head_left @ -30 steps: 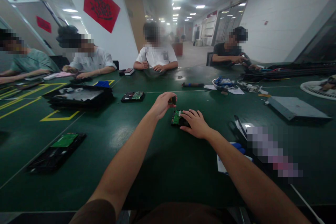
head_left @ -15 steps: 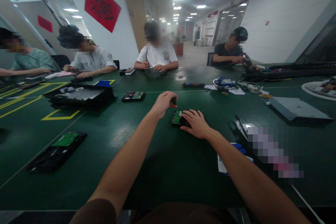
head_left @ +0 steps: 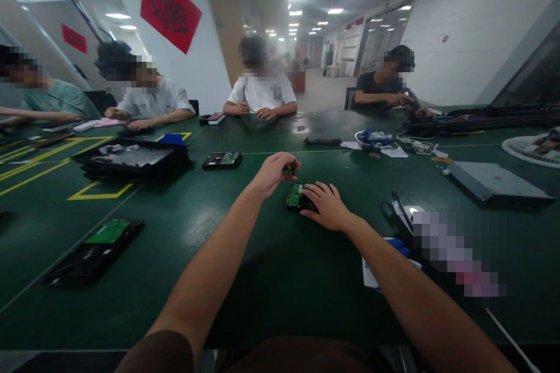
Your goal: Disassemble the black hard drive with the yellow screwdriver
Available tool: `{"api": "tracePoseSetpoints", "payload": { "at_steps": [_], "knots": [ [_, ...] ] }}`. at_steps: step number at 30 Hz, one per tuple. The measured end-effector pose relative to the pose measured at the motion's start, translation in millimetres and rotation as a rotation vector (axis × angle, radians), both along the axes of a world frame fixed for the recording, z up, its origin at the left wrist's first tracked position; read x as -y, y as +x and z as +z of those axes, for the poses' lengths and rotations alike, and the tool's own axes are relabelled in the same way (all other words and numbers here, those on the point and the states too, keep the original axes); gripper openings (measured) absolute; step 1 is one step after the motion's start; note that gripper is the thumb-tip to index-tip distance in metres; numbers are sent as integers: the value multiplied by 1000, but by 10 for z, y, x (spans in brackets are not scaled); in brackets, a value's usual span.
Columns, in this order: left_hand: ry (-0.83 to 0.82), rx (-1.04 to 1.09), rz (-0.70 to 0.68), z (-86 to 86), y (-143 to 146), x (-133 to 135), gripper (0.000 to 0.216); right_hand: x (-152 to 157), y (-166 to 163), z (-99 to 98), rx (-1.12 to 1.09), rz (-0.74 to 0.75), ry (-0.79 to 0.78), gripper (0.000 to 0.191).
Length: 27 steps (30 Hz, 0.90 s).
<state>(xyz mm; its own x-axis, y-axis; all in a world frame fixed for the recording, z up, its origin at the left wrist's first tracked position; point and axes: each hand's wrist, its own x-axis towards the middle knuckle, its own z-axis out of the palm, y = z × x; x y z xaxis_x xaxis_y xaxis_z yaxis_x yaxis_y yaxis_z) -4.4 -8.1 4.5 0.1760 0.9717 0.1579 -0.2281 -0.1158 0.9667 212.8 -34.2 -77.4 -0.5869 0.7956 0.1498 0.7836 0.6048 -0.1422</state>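
**Steadied on One Side, Worked From the Other**

The person's left hand (head_left: 275, 173) pinched a small dark tool with yellow markings (head_left: 289, 169) by the far left corner of a black rectangular drive with a green circuit board (head_left: 295, 195); whether the tool touched it could not be told. The right hand (head_left: 326, 204) lay across the drive, fingers spread, on the dark green tabletop (head_left: 262, 280). The step looked like turning a fastener; the next move seemingly called for a steady drive and an aligned tip.

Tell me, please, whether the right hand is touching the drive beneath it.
Touching. The head view shows the right hand laid over the drive, its fingers resting across the top and hiding part of it.
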Motion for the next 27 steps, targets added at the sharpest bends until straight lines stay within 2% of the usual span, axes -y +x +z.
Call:
{"api": "tracePoseSetpoints", "payload": {
  "at_steps": [4, 10, 14, 19, 23, 27],
  "knots": [
    [50, -86, 109, 14, -31, -17, 23, -2, 5, -3, -8, 3, 7, 67],
    [-43, 41, 5, 1, -10, -14, 25, -6, 12, -11, -6, 8, 16, 68],
    [-40, 84, 62, -13, 25, -17, 22, -10, 11, -17, -1, 6, 10, 68],
    [50, -35, 133, 22, 9, 6, 22, -15, 11, -24, -3, 2, 10, 68],
    [33, -41, 62, 36, -2, 22, 24, -16, 9, -25, -6, 4, 14, 68],
    [-73, 74, -18, 10, 11, 5, 25, -14, 8, -23, -3, 12, 19, 68]
  ]
}}
